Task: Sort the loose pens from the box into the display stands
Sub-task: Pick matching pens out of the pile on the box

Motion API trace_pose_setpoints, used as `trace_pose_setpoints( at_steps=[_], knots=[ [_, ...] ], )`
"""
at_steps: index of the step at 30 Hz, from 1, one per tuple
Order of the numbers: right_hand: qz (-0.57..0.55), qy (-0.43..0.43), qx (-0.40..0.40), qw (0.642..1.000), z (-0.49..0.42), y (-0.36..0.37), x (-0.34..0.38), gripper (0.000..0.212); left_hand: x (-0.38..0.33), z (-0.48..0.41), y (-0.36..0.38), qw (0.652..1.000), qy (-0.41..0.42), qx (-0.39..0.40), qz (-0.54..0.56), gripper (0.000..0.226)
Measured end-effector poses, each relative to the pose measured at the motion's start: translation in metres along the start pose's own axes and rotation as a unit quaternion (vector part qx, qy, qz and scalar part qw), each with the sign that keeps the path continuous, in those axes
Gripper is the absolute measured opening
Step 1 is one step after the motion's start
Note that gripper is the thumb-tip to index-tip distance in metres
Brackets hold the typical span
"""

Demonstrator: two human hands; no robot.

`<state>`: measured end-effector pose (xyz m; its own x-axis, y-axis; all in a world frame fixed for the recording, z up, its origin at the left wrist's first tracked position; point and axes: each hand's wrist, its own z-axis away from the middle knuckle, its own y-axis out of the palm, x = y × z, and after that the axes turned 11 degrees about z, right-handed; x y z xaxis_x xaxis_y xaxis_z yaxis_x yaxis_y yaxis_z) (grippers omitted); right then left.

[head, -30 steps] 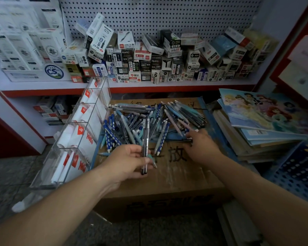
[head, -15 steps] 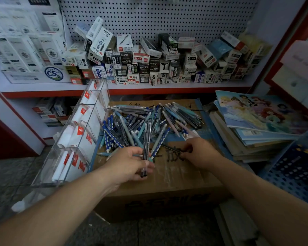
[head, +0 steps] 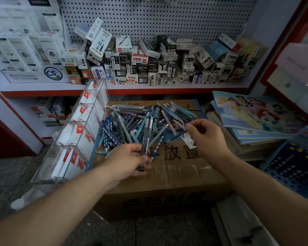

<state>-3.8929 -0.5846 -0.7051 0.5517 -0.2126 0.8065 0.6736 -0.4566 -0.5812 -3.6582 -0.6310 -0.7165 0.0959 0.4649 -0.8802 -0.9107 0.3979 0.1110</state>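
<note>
Early days, by the look of it. A big pile of pens (head: 132,121) lies loose on top of the cardboard box (head: 176,174), just beside the clear display stand (head: 64,145). Its compartments show only white cards w/ red logos, no pens in them that I can see. Left hand (head: 126,161) grips a couple of dark pens (head: 146,137) upright. Right hand (head: 207,137) pinches one dark pen (head: 176,135) at the pile's edge. Approx. the whole lot left to sort, imo.
</note>
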Motion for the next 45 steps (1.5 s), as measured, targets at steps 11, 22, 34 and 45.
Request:
trace_pose_setpoints(
  at_steps=[11, 22, 34, 45],
  knots=[
    [-0.006, -0.022, 0.039, 0.999, 0.006, 0.001, 0.016, 0.021, 0.001, 0.000, 0.001, 0.999, 0.016, 0.014, -0.032, 0.020],
    [-0.160, 0.037, 0.135, 0.977, 0.004, 0.033, 0.025, 0.024, 0.009, 0.009, 0.003, 0.996, -0.021, 0.084, -0.021, 0.020],
    [-0.109, -0.002, 0.218, 0.970, -0.005, 0.081, 0.051, 0.026, 0.006, 0.027, -0.028, 0.994, -0.003, -0.009, 0.109, 0.027],
    [0.241, -0.040, 0.108, 0.964, -0.036, 0.114, 0.020, 0.030, 0.008, 0.016, -0.040, 0.993, 0.028, -0.065, 0.096, 0.038]
  ],
)
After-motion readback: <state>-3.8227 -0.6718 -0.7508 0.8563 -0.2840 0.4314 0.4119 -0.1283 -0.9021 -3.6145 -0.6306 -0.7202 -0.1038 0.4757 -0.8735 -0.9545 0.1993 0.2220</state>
